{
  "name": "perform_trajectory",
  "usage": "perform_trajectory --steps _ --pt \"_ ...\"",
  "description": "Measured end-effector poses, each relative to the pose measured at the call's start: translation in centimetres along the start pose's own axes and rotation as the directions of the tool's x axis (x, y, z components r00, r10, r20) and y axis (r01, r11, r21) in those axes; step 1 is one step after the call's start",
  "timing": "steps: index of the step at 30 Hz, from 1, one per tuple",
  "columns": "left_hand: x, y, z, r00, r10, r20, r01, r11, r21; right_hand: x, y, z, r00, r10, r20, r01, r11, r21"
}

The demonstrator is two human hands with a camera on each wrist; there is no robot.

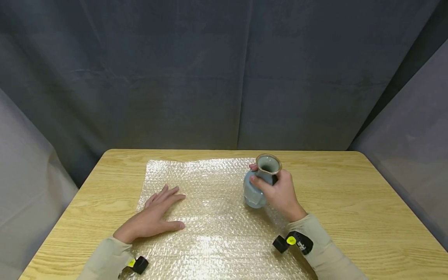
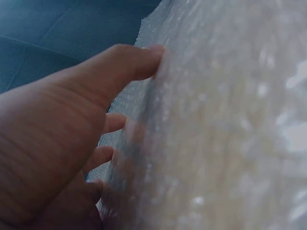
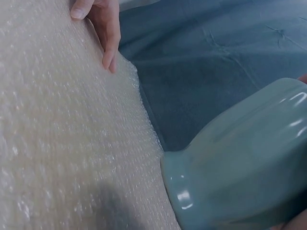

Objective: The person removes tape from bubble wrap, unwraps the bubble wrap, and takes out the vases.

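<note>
A glazed blue-grey vase with a brown-rimmed, flared mouth is at the right part of a sheet of bubble wrap. My right hand grips it round the neck, and it leans slightly. The right wrist view shows the vase's smooth body and base close to the sheet; whether they touch I cannot tell. On the left side of the sheet, my left hand lies palm down with fingers spread. In the left wrist view, its thumb and fingertips meet the wrap's surface.
The bubble wrap lies flat on a light wooden table with rounded far corners. Behind the table hangs a dark grey curtain, and paler cloth hangs at both sides. Each wrist wears a small black camera.
</note>
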State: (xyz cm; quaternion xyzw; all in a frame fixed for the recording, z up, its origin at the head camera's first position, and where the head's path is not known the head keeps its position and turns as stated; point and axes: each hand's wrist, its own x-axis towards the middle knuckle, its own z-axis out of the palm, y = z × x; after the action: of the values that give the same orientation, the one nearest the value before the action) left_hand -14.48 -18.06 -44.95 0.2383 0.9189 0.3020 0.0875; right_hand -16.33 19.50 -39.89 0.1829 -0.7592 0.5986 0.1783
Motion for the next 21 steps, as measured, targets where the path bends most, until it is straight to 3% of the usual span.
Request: perform_trajectory --steps 21 --pt "-0.07 0.08 -0.02 1.000 0.006 -0.006 -0.006 1.000 0.007 0.25 0.45 -0.42 0.999 0.016 -0.028 -0.017 0.999 -0.035"
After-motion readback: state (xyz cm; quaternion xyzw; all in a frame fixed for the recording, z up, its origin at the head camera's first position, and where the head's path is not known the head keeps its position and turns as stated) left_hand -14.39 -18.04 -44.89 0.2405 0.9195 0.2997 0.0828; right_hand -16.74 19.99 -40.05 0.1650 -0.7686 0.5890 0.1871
